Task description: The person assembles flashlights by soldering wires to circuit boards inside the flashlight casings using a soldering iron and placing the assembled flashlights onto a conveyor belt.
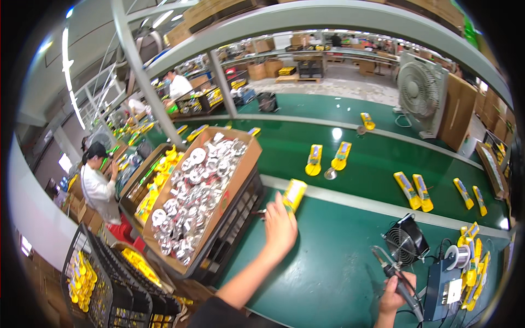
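My left hand (281,230) is closed on the lower end of a yellow plastic housing (295,192) with a pale face, held above the bench by the edge of the green conveyor belt. A small thin dark piece (261,211) shows beside its fingers, too small to name. My right hand (396,295) grips a soldering iron (403,286), its tip pointing up and left. Close to the iron are a small black fan (406,239) and a blue box-shaped soldering station (435,298). A spool of solder wire (457,256) sits beside several piled yellow housings (473,273).
Left of the bench stands a cardboard box (249,143) of shiny metal parts on a black crate (240,218). Several yellow housings (340,157) lie on the green belt (372,164). A large fan (418,87) stands beyond it. A person (98,183) works at far left.
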`<move>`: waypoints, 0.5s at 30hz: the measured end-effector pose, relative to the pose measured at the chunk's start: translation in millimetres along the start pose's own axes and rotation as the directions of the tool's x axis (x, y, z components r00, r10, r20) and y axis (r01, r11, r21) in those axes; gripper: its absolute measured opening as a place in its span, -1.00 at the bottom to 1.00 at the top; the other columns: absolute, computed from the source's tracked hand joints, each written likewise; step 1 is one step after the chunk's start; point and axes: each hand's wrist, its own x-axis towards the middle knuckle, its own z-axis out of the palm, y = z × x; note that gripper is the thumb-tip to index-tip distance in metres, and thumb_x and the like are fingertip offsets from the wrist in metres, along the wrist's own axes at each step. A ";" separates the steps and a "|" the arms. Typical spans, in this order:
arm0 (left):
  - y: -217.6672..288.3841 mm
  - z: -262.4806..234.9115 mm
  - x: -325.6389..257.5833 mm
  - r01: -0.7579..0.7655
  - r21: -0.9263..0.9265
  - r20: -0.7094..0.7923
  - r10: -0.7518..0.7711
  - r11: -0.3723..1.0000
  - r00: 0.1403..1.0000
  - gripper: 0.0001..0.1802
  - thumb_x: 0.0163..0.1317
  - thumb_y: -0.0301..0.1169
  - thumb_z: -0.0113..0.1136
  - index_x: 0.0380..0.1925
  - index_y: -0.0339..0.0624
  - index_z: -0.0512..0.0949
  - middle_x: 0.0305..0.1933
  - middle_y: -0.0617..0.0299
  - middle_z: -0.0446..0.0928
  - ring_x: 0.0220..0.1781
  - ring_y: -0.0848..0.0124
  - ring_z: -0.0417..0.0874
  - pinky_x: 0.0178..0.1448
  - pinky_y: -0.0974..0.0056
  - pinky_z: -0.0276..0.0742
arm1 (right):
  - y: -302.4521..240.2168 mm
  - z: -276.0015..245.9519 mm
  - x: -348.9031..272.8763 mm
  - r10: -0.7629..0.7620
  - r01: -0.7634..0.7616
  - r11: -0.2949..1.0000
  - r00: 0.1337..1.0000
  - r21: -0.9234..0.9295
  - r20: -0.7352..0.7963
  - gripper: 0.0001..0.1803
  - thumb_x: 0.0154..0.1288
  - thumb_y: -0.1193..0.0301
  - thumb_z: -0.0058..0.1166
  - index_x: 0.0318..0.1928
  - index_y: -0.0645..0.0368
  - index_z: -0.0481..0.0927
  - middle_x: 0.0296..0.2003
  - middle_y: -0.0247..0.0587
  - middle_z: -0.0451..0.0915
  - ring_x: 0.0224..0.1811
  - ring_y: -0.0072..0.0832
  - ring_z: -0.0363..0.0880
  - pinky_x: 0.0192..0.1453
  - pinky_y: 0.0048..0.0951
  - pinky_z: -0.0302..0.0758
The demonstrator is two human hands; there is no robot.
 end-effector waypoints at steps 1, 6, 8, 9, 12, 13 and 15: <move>7.0 -18.8 -34.7 0.027 -0.034 0.077 -0.025 0.999 0.997 -0.31 -0.01 -0.49 0.08 0.13 -0.41 0.04 -0.14 -0.16 0.25 -0.10 -0.02 0.33 -0.02 0.07 0.30 | -0.7 -0.2 -0.6 -0.017 0.018 0.999 0.999 -0.037 0.032 -0.83 0.07 0.49 -0.03 -0.35 0.35 0.35 -0.49 -0.19 0.39 -0.63 -0.57 0.43 -0.50 -0.59 0.39; 39.5 -86.0 -140.1 0.184 -0.176 0.456 -0.085 0.967 0.886 -0.31 0.05 -0.43 0.07 0.13 -0.47 0.00 -0.09 -0.21 0.21 -0.07 -0.05 0.28 0.06 0.05 0.23 | -0.4 2.5 -4.4 -0.060 0.063 0.997 0.997 -0.055 0.040 -0.83 0.10 0.47 -0.04 -0.33 0.32 0.34 -0.50 -0.21 0.39 -0.67 -0.62 0.39 -0.60 -0.67 0.33; 37.8 -96.9 -147.3 0.172 -0.212 0.418 -0.070 0.962 0.906 -0.26 0.05 -0.37 0.12 0.14 -0.48 -0.01 -0.04 -0.23 0.21 0.00 -0.02 0.28 0.09 0.06 0.22 | 0.8 4.9 -6.2 -0.085 0.087 0.994 0.996 -0.063 0.032 -0.81 0.10 0.43 -0.04 -0.33 0.30 0.34 -0.52 -0.22 0.39 -0.70 -0.65 0.36 -0.65 -0.71 0.29; 30.7 -97.9 -142.1 0.236 -0.260 0.415 -0.112 0.936 0.903 -0.24 0.04 -0.35 0.15 0.14 -0.46 -0.01 0.01 -0.20 0.20 0.04 0.03 0.28 0.10 0.06 0.22 | 1.2 5.8 -6.7 -0.106 0.107 0.993 0.994 -0.043 0.013 -0.82 0.13 0.42 -0.05 -0.32 0.28 0.34 -0.53 -0.25 0.38 -0.69 -0.68 0.33 -0.67 -0.74 0.23; -14.1 -73.2 -94.7 0.363 -0.542 0.161 -0.330 0.758 0.930 -0.25 0.04 -0.32 0.20 0.15 -0.37 0.05 0.10 -0.09 0.23 0.08 0.22 0.31 0.08 0.14 0.31 | 0.8 7.3 -7.2 -0.114 0.113 0.993 0.993 -0.032 -0.021 -0.83 0.16 0.41 -0.07 -0.31 0.27 0.35 -0.55 -0.29 0.37 -0.70 -0.72 0.29 -0.70 -0.77 0.17; -33.2 -59.4 -69.3 0.370 -0.538 0.088 -0.387 0.758 0.918 -0.33 0.06 -0.34 0.17 0.12 -0.35 0.12 0.06 -0.07 0.28 0.01 0.24 0.38 0.00 0.20 0.35 | 0.4 7.7 -7.2 -0.111 0.111 0.994 0.994 -0.012 -0.008 -0.83 0.16 0.41 -0.07 -0.31 0.27 0.35 -0.55 -0.29 0.37 -0.70 -0.72 0.29 -0.70 -0.77 0.17; -58.0 -34.3 -33.8 0.359 -0.586 -0.008 -0.448 0.727 0.894 -0.48 0.10 -0.37 0.13 0.05 -0.32 0.25 -0.03 -0.01 0.38 -0.17 0.31 0.49 -0.15 0.32 0.42 | -0.1 8.6 -6.7 -0.109 0.109 0.994 0.994 0.008 0.007 -0.83 0.16 0.41 -0.08 -0.31 0.27 0.35 -0.55 -0.29 0.37 -0.70 -0.73 0.29 -0.70 -0.77 0.17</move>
